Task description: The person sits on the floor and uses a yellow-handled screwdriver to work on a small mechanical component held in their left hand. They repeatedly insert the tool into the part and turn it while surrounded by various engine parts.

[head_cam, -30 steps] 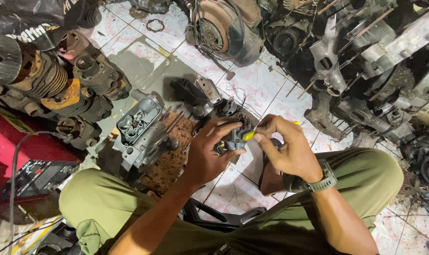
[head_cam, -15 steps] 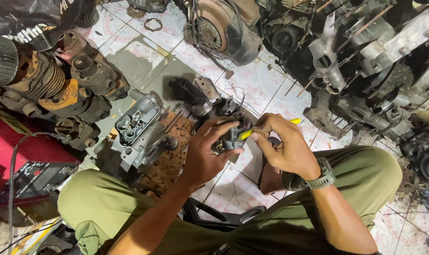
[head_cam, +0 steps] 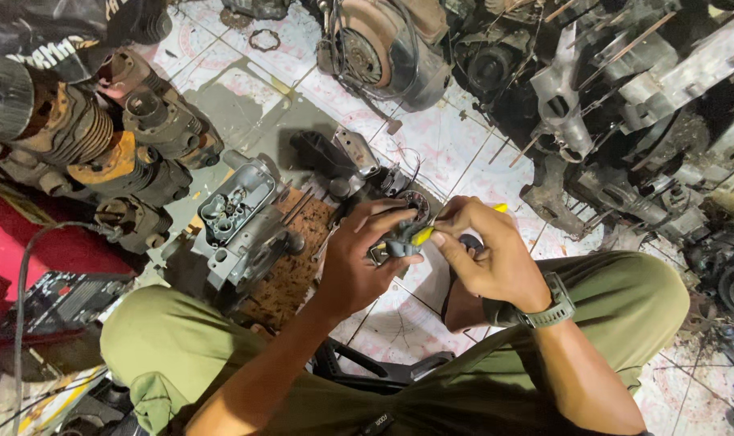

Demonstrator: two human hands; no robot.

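My left hand (head_cam: 365, 260) grips a small grey metal engine part (head_cam: 402, 241) above the tiled floor (head_cam: 431, 137). My right hand (head_cam: 486, 252) pinches a tool with a yellow handle (head_cam: 423, 235), its working end at the part and hidden by my fingers. A grey watch (head_cam: 549, 305) sits on my right wrist. Both knees in olive trousers (head_cam: 625, 299) frame the hands.
A grey engine casing (head_cam: 241, 218) lies left of my hands on a rusty plate (head_cam: 290, 262). Rusty cylinders (head_cam: 100, 137) line the left, a round engine cover (head_cam: 383, 48) sits beyond, and a heap of engine parts (head_cam: 625, 105) fills the right. A black stool frame (head_cam: 375, 367) is below.
Both hands stay together on the small part; the camera view has shifted slightly. My right fingers have slid a little along the yellow tool.
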